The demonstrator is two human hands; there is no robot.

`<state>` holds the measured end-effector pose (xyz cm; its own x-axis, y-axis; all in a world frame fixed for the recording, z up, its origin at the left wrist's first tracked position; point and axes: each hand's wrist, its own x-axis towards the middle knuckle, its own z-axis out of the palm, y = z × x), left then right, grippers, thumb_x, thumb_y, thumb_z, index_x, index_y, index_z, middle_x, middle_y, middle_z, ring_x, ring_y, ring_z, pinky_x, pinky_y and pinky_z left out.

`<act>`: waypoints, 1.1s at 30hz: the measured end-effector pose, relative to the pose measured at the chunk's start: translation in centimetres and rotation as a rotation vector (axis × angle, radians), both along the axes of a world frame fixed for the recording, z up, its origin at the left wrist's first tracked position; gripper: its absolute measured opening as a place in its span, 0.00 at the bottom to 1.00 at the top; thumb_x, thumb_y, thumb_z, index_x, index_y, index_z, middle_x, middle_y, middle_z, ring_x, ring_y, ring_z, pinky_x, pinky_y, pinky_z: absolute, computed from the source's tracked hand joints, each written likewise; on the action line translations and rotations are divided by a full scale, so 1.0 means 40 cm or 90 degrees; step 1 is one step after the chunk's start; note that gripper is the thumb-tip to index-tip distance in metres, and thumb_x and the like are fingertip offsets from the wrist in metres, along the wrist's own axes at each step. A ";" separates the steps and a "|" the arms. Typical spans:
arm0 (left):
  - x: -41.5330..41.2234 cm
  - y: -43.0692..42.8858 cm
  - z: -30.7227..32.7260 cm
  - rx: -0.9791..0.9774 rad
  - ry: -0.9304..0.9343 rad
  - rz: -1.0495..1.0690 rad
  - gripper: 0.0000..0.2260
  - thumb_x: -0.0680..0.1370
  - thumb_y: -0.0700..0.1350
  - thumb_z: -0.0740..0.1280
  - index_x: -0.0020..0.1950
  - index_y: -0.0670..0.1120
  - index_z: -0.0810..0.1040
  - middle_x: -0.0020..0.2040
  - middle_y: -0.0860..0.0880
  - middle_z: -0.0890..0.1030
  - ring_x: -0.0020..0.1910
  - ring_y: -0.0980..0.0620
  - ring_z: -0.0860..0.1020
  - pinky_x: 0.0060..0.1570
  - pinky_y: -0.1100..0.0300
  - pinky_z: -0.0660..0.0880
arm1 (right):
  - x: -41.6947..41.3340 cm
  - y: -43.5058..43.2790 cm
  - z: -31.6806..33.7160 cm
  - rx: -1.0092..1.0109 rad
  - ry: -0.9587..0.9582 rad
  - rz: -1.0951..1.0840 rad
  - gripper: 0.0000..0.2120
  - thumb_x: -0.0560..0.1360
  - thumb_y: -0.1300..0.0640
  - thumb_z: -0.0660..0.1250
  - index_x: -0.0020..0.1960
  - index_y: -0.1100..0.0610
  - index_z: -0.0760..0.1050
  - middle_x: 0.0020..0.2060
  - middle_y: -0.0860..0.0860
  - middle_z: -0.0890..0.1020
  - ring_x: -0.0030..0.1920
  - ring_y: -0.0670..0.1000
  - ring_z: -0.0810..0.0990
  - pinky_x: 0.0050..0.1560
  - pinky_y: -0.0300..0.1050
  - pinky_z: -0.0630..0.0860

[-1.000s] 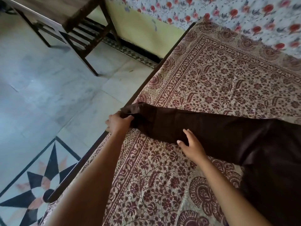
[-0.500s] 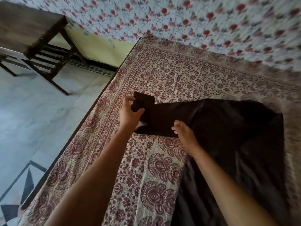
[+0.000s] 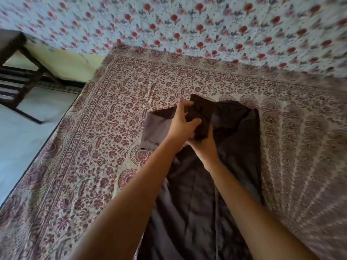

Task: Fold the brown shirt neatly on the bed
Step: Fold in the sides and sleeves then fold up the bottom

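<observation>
- While the dark brown cloth shirt [image 3: 197, 203] stretches from bottom centre to mid-frame on the floral-sheeted bed [image 3: 112, 109], its sleeve [image 3: 201, 117] lies farthest.
- Left hand [image 3: 181, 126] grips the sleeve; right hand [image 3: 205, 147] pinches it just beneath.

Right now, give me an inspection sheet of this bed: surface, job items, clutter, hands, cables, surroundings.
Surface: maroon patterned bedspread, lying flat over the bed.
Job's things: brown shirt lies lengthwise on the bedspread; its sleeve is lifted and turned in over the body.
Clutter: nothing seen.
Hands: left hand grips the sleeve end from above; right hand holds the same sleeve from below, its fingertips hidden.
Cables: nothing seen.
Surroundings: floral cloth beyond the bed's far edge; dark wooden furniture on the pale floor to the left.
</observation>
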<state>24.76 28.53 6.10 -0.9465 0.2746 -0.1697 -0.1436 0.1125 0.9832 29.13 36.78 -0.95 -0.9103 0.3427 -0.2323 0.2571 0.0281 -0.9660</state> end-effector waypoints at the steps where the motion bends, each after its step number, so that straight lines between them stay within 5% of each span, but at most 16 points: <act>1: 0.015 0.033 0.017 0.063 -0.026 -0.029 0.17 0.76 0.33 0.64 0.58 0.50 0.65 0.52 0.47 0.76 0.49 0.53 0.78 0.49 0.60 0.78 | -0.006 0.029 0.012 -0.017 0.014 -0.098 0.32 0.70 0.64 0.69 0.71 0.55 0.63 0.54 0.51 0.79 0.54 0.50 0.78 0.54 0.49 0.76; 3: 0.031 0.067 0.021 0.158 -0.084 -0.019 0.13 0.79 0.38 0.62 0.59 0.50 0.64 0.46 0.48 0.78 0.41 0.57 0.81 0.41 0.63 0.79 | -0.014 0.092 0.040 -0.066 0.010 -0.242 0.21 0.74 0.67 0.62 0.65 0.57 0.71 0.52 0.53 0.79 0.49 0.50 0.78 0.46 0.41 0.74; 5: 0.043 0.060 -0.022 0.099 -0.111 0.120 0.10 0.80 0.43 0.61 0.60 0.46 0.67 0.41 0.48 0.80 0.38 0.52 0.82 0.38 0.59 0.78 | -0.013 0.161 0.039 -0.105 -0.012 -0.323 0.18 0.76 0.65 0.59 0.66 0.57 0.72 0.48 0.52 0.78 0.43 0.47 0.74 0.41 0.39 0.71; 8: 0.064 -0.024 -0.152 -0.315 -0.162 0.203 0.09 0.76 0.44 0.64 0.55 0.42 0.76 0.45 0.45 0.80 0.49 0.44 0.80 0.49 0.53 0.75 | 0.006 0.226 0.026 -0.098 -0.039 -0.404 0.18 0.78 0.63 0.58 0.67 0.57 0.70 0.55 0.53 0.77 0.54 0.51 0.75 0.56 0.49 0.73; 10: 0.099 -0.077 -0.236 -0.467 -0.231 0.150 0.11 0.73 0.43 0.66 0.54 0.41 0.77 0.50 0.40 0.81 0.53 0.41 0.79 0.53 0.52 0.74 | 0.020 0.259 0.017 -0.099 -0.039 -0.420 0.18 0.79 0.63 0.57 0.68 0.57 0.69 0.62 0.55 0.75 0.61 0.53 0.73 0.62 0.48 0.71; 13: 0.117 -0.095 -0.315 -0.523 -0.242 0.132 0.18 0.74 0.44 0.66 0.63 0.42 0.72 0.59 0.37 0.77 0.60 0.38 0.75 0.58 0.51 0.70 | 0.026 0.314 -0.006 -0.055 -0.005 -0.439 0.19 0.79 0.64 0.56 0.69 0.60 0.67 0.66 0.56 0.73 0.66 0.53 0.70 0.60 0.40 0.68; 20: 0.029 0.004 -0.384 -0.578 -0.239 0.078 0.37 0.70 0.43 0.71 0.74 0.46 0.55 0.67 0.36 0.67 0.66 0.36 0.67 0.65 0.45 0.66 | 0.027 0.470 -0.056 0.102 -0.019 -0.548 0.19 0.77 0.68 0.55 0.68 0.63 0.68 0.65 0.61 0.73 0.65 0.58 0.71 0.60 0.44 0.67; 24: 0.000 0.041 -0.397 -0.550 -0.123 0.101 0.31 0.70 0.37 0.65 0.71 0.49 0.61 0.65 0.41 0.72 0.62 0.38 0.72 0.57 0.48 0.69 | 0.026 0.561 -0.107 0.072 -0.066 -0.657 0.22 0.77 0.65 0.57 0.71 0.63 0.62 0.68 0.61 0.69 0.68 0.59 0.68 0.65 0.48 0.66; 27: -0.025 0.044 -0.393 -0.562 -0.092 0.167 0.23 0.73 0.35 0.60 0.67 0.49 0.66 0.57 0.41 0.79 0.55 0.38 0.77 0.46 0.53 0.67 | 0.023 0.552 -0.162 0.019 -0.225 -0.619 0.39 0.73 0.51 0.68 0.75 0.60 0.50 0.72 0.61 0.60 0.71 0.60 0.62 0.70 0.56 0.64; 29: -0.048 0.024 -0.394 -0.575 -0.087 0.223 0.17 0.75 0.38 0.60 0.63 0.48 0.69 0.55 0.40 0.81 0.53 0.39 0.78 0.45 0.54 0.67 | 0.014 0.483 -0.184 0.180 -0.393 -0.548 0.48 0.69 0.44 0.71 0.76 0.59 0.44 0.74 0.61 0.52 0.73 0.62 0.56 0.72 0.56 0.59; 33: -0.098 -0.044 -0.433 -0.549 -0.126 0.188 0.13 0.75 0.40 0.63 0.59 0.47 0.74 0.55 0.44 0.81 0.55 0.43 0.78 0.51 0.52 0.72 | -0.079 0.294 -0.227 0.429 -0.118 -0.301 0.28 0.70 0.55 0.67 0.67 0.63 0.67 0.67 0.63 0.69 0.68 0.62 0.66 0.68 0.52 0.60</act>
